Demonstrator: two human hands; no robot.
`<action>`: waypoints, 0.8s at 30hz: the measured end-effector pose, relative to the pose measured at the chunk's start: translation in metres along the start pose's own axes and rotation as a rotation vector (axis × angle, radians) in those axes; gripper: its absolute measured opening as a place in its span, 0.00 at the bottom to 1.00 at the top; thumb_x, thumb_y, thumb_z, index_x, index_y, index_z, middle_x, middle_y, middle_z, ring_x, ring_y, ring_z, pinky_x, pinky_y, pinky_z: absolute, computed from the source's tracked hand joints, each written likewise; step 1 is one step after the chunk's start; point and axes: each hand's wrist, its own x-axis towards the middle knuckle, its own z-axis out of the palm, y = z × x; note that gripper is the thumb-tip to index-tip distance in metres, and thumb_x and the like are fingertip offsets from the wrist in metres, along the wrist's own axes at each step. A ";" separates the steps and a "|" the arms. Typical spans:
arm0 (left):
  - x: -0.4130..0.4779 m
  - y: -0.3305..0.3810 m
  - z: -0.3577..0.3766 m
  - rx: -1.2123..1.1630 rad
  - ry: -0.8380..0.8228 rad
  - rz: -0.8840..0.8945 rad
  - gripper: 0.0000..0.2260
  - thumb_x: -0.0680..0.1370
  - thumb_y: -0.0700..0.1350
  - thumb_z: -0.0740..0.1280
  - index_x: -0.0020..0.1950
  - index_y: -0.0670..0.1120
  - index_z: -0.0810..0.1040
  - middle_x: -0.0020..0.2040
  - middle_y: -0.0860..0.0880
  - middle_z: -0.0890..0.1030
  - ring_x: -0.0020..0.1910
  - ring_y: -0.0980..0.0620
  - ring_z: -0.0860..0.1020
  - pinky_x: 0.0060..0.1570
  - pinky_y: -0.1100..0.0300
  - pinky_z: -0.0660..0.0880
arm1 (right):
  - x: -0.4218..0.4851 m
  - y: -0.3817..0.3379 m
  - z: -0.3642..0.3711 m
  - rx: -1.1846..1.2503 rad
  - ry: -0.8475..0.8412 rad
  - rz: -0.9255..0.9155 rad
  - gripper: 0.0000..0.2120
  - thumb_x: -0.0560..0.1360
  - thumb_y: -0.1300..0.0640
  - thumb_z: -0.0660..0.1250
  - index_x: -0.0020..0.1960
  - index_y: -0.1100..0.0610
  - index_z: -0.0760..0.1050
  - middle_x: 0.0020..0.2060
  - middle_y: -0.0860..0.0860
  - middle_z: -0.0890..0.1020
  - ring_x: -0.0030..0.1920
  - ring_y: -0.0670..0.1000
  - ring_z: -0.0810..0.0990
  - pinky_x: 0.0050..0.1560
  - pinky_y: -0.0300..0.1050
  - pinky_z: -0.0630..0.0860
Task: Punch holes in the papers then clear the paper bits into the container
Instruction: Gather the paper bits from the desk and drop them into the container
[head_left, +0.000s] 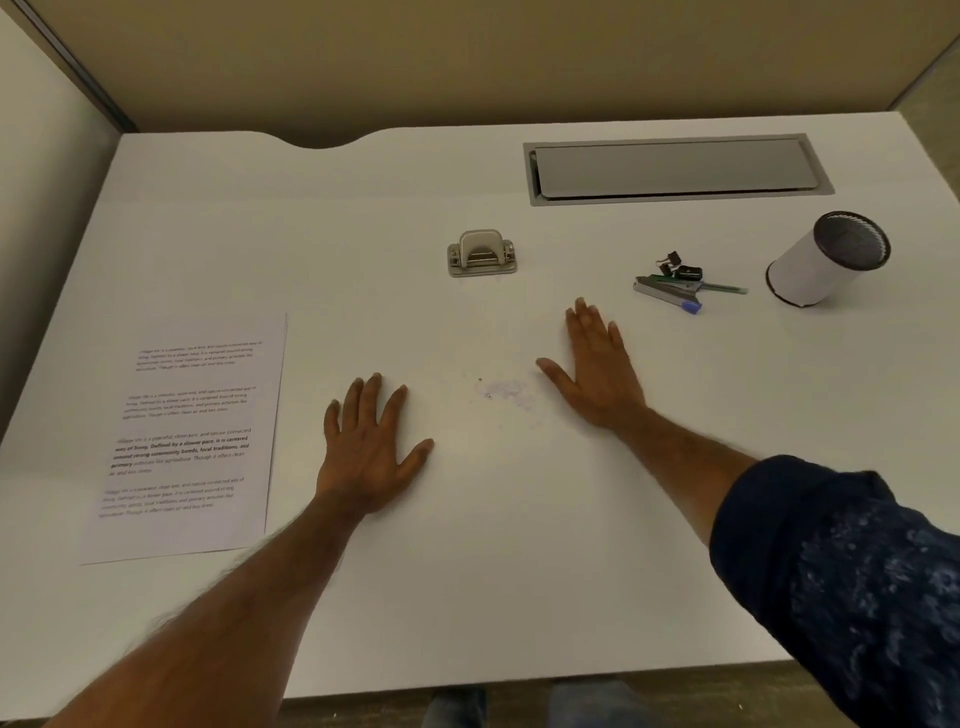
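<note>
Two grips, left hand and right hand, lie spread flat on the table.

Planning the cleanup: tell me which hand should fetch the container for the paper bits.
Right, probably. The right hand lies flat nearer the container, off to that side; the left hand rests beyond the paper bits, farther away.

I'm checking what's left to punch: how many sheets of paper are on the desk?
1 in view: the paper lies flat on the desk, left of the left hand and apart from it. Its right edge looks doubled, so more sheets may be hidden beneath.
</note>
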 end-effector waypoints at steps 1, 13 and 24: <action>0.003 0.000 0.001 -0.010 -0.010 -0.007 0.38 0.75 0.70 0.47 0.79 0.49 0.57 0.79 0.42 0.53 0.79 0.41 0.48 0.75 0.39 0.48 | 0.006 0.002 0.001 0.021 -0.018 0.070 0.39 0.79 0.34 0.47 0.78 0.60 0.45 0.79 0.55 0.45 0.79 0.52 0.43 0.77 0.52 0.41; 0.006 0.011 0.008 -0.046 0.000 -0.034 0.37 0.77 0.69 0.46 0.80 0.49 0.50 0.81 0.43 0.44 0.79 0.43 0.38 0.75 0.37 0.40 | -0.014 -0.046 0.033 -0.119 -0.067 -0.247 0.44 0.76 0.29 0.42 0.78 0.60 0.45 0.79 0.55 0.45 0.78 0.51 0.41 0.78 0.55 0.46; 0.007 0.009 0.008 -0.045 -0.007 -0.029 0.37 0.77 0.69 0.45 0.80 0.49 0.48 0.81 0.43 0.42 0.79 0.44 0.37 0.75 0.38 0.39 | -0.016 -0.058 0.029 0.091 -0.087 -0.421 0.41 0.77 0.33 0.52 0.79 0.58 0.46 0.79 0.52 0.47 0.78 0.47 0.43 0.78 0.49 0.46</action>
